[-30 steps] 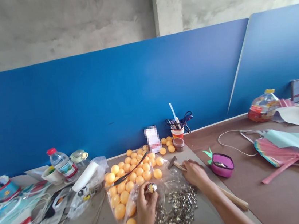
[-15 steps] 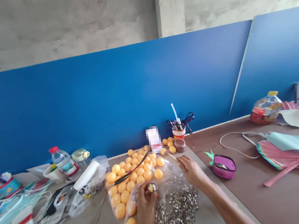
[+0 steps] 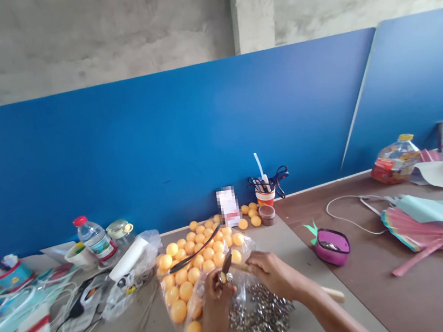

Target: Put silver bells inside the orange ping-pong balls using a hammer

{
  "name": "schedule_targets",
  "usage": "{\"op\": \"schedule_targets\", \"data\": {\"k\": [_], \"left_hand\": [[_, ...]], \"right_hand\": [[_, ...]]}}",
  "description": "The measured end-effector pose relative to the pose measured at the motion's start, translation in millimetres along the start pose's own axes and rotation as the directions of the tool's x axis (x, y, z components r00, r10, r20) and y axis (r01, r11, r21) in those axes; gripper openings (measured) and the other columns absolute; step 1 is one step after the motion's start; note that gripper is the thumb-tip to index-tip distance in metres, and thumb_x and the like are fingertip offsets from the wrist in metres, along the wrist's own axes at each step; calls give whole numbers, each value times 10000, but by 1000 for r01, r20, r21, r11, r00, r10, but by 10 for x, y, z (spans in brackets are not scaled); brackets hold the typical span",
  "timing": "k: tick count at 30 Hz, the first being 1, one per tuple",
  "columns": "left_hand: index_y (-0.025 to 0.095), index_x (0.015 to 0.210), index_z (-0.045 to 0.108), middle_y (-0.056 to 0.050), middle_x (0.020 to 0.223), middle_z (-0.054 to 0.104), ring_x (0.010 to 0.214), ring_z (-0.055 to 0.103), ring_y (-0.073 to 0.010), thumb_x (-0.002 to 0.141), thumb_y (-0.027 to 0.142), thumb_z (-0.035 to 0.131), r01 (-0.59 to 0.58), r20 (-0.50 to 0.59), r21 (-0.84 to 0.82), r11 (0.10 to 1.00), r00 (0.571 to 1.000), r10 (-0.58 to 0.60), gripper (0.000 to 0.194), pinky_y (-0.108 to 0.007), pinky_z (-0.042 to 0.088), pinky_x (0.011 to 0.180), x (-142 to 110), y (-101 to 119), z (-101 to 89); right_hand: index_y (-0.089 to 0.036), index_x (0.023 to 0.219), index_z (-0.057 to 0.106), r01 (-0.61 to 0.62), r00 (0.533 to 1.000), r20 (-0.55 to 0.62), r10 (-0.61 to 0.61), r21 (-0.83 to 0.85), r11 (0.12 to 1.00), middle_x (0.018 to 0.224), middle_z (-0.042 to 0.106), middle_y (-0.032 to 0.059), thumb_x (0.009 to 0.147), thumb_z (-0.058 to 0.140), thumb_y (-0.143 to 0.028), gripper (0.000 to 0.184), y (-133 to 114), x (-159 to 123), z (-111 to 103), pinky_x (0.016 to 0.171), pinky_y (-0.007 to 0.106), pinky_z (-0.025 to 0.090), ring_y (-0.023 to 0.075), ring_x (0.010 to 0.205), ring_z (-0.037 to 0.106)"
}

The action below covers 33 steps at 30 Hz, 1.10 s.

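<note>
My left hand [image 3: 216, 297] is closed around a small pale round piece set with shiny beads [image 3: 225, 277], held up between thumb and fingers. A dark pointed blade-like shape [image 3: 227, 261] rises just above it; what it belongs to is unclear. My right hand [image 3: 270, 274] is closed on a thin pale wooden stick [image 3: 239, 267], whose front end reaches close to the bead-set piece. Below both hands lies a heap of small silvery beads [image 3: 264, 318]. Beside my left hand, a clear plastic bag [image 3: 199, 291] holds many orange balls [image 3: 193, 275].
A pale wooden handle end [image 3: 334, 294] shows beyond my right forearm. Loose orange balls [image 3: 255, 220] and a small brown jar [image 3: 267, 214] stand near a pen cup [image 3: 265, 197]. A purple case [image 3: 332, 247] is on the right; bottles [image 3: 99, 242] and cables are left.
My right hand has moved left and nearer, bringing the stick from beside the brown jar to my left hand. The dark pointed shape now shows above the bead-set piece. My left hand has barely moved.
</note>
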<state>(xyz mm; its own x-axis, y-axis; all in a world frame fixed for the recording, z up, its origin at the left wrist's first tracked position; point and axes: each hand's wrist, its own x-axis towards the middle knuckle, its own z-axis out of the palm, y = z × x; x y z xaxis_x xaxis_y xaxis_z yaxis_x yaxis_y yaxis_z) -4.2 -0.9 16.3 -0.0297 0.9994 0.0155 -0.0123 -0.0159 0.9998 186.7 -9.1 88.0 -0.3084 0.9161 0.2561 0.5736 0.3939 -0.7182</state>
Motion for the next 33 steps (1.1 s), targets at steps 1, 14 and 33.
{"op": "schedule_targets", "data": {"k": [1, 14, 33], "left_hand": [[228, 964, 597, -31, 834, 641, 730, 639, -214, 697, 481, 709, -9, 9, -19, 1000, 1000, 9, 385, -387, 548, 706, -1, 1, -1], [213, 1004, 595, -48, 919, 645, 761, 641, -194, 691, 450, 721, 27, -9, -108, 994, 1000, -28, 412, -368, 547, 732, -2, 12, 11], [214, 1128, 554, -66, 1045, 656, 732, 695, -207, 768, 502, 642, -31, 40, 79, 996, 999, 28, 469, -389, 542, 789, -17, 8, -85]], "right_hand": [[-187, 657, 508, 1, 1000, -29, -1, 6, 1000, 741, 585, 28, 928, 406, -226, 292, -8, -3, -6, 637, 264, 385, 152, 689, 527], [-178, 794, 606, -46, 977, -211, 39, -29, 999, 812, 611, 61, 928, 405, -227, 247, 121, 33, 11, 672, 267, 425, 171, 741, 579], [-153, 965, 621, -594, 804, -347, 483, -506, 625, 1025, 653, 113, 916, 439, -203, 194, 809, 15, -11, 679, 288, 378, 221, 884, 634]]}}
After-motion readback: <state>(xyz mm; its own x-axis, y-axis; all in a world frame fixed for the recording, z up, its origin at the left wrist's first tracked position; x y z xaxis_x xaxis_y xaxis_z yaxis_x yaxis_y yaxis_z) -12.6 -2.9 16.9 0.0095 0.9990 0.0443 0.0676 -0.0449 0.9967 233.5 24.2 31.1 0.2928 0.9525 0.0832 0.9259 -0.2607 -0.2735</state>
